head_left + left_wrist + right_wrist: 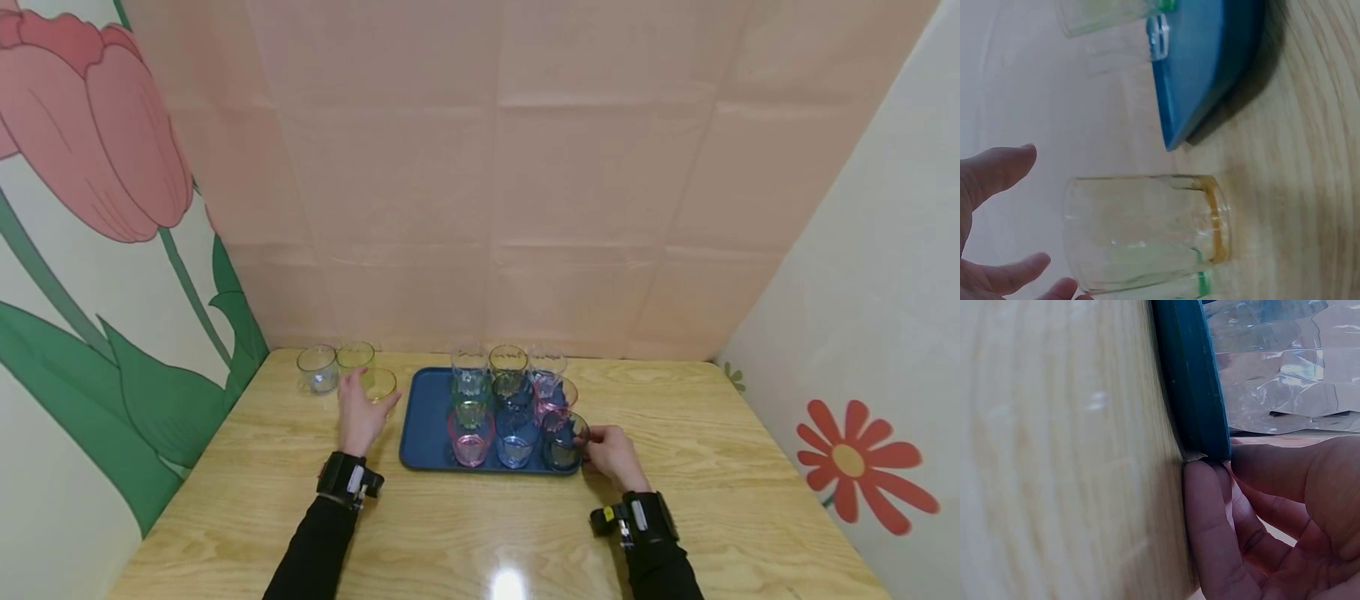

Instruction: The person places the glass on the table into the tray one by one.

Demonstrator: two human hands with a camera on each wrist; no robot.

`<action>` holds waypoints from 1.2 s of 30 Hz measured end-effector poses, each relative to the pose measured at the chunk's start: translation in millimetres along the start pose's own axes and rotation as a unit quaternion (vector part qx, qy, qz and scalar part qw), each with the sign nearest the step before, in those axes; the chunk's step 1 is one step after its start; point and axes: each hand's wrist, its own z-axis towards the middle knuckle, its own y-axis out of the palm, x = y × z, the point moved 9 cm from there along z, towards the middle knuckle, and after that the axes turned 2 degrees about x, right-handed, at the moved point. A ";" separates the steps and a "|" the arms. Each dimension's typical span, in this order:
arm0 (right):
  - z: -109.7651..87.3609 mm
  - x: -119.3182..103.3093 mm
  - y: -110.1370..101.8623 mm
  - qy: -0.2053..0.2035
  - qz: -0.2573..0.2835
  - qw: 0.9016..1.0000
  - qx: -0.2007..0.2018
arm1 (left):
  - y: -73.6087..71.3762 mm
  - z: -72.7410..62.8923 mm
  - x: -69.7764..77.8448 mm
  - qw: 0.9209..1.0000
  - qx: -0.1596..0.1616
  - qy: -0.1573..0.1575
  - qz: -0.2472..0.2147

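My left hand (362, 421) reaches over the left part of the table, its thumb and fingers spread around a clear glass with a yellow tint (380, 385). In the left wrist view that yellow glass (1141, 231) stands upright on the wood, and the fingertips (1025, 272) are close to its rim. At the front right corner of a blue tray (422, 429), my right hand (615, 457) pinches the edge. The right wrist view shows the thumb (1272, 469) against the tray's corner, fingers below. A dark grey glass (564, 442) stands on the tray beside this hand.
Several glasses stand in rows on the tray, among them a pink one (471, 442) and a blue one (516, 442). Behind my left hand are a clear glass (318, 371) and a greenish-yellow glass (355, 356). A pinkish sheet (487, 208) hangs at the table's back edge.
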 end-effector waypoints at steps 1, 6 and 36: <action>-0.2 0.1 -0.1 0.001 -0.001 1.000 0.000 | 0.0 0.8 -2.2 1.000 -0.002 -0.007 0.002; -0.8 0.6 -0.3 0.004 -0.005 1.000 -0.002 | 2.8 4.7 -13.0 0.999 -0.029 -0.036 0.016; -0.6 -2.3 -0.4 -0.011 -0.003 1.000 -0.005 | 8.2 23.0 -32.3 0.996 -0.051 -0.079 -0.011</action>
